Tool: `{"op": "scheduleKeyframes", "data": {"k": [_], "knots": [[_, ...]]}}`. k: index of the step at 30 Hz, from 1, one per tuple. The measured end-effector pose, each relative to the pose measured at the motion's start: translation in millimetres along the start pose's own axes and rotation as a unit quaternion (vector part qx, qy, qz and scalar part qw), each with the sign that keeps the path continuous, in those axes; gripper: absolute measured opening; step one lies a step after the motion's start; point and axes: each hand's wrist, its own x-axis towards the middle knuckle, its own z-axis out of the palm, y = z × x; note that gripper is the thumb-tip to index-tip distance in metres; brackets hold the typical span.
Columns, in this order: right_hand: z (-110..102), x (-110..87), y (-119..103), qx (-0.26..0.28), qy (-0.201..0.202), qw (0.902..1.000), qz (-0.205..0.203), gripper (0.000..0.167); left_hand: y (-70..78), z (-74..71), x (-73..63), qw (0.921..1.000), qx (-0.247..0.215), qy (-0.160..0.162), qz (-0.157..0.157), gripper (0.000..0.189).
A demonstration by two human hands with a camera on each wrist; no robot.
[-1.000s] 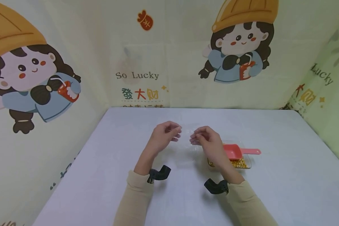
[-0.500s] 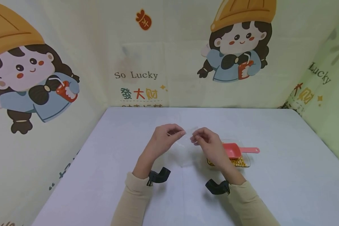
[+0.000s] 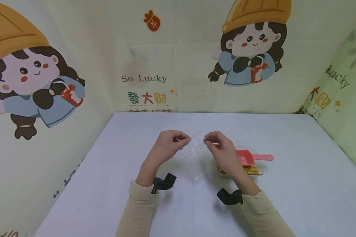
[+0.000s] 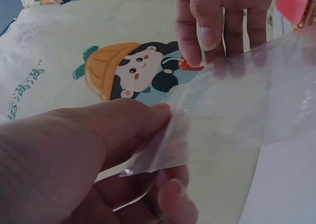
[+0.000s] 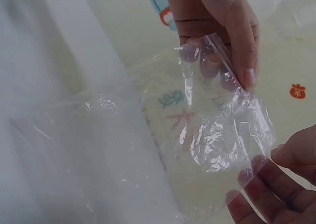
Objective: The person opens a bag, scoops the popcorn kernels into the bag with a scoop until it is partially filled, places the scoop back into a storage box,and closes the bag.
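Observation:
A clear plastic bag (image 3: 196, 164) hangs between my two hands over the white table (image 3: 106, 184). My left hand (image 3: 168, 146) pinches its upper edge between thumb and fingers; the left wrist view shows the film of the bag (image 4: 237, 105) folded at that grip. My right hand (image 3: 223, 152) holds the opposite side of the same edge, thumb on one face and fingertips seen through the film in the right wrist view. Crinkles and glare cover the bag (image 5: 212, 140) there. Whether its mouth is parted cannot be made out.
Behind my right forearm stands a clear container (image 3: 261, 171) of yellow corn kernels (image 3: 251, 170), partly hidden. A pink scoop (image 3: 247, 158) lies on it, handle to the right. A printed cloth (image 3: 192, 65) hangs beyond the table's back edge.
The bag has shifted and now hangs lower and narrower between the hands. My left hand has moved slightly left, and the right fingertips have drawn together on the edge. Container and scoop stay put.

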Motion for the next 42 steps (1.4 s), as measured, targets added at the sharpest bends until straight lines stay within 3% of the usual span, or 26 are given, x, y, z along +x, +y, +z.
{"op": "scheduleKeyframes", "data": {"k": [4, 7, 17, 22, 30, 34, 42], "knots": [[2, -0.2, -2, -0.004, -0.003, 1.0, -0.003, 0.021, 0.4, -3.7, -0.9, 0.9991, -0.014, -0.035, -0.02, 0.011], [3, -0.3, -3, -0.009, 0.002, 0.9999, -0.005, 0.021, -0.1, -5.5, -1.4, 0.9985, -0.026, -0.044, -0.019, 0.011], [2, -5.1, -8, -0.025, 0.042, 0.9984, -0.029, 0.02, 3.0, -0.5, 0.2, 0.998, -0.063, 0.008, -0.006, 0.008], [3, -6.8, -13, 0.016, 0.019, 0.9993, -0.026, 0.019, 6.3, 5.4, 2.3, 0.9956, -0.093, 0.011, -0.003, 0.01], [2, -9.0, -15, 0.102, -0.029, 0.9942, -0.015, 0.024, 7.6, 12.8, 0.5, 0.9924, -0.116, -0.042, 0.005, 0.016], [0, -8.3, -13, 0.117, -0.04, 0.9923, -0.005, 0.026, 7.9, 14.1, 0.9, 0.9911, -0.119, -0.06, 0.007, 0.015], [-2, -9.8, -14, 0.134, -0.052, 0.9897, 0.007, 0.027, 7.4, 15.8, 0.3, 0.9914, -0.114, -0.065, 0.003, 0.01]]}}
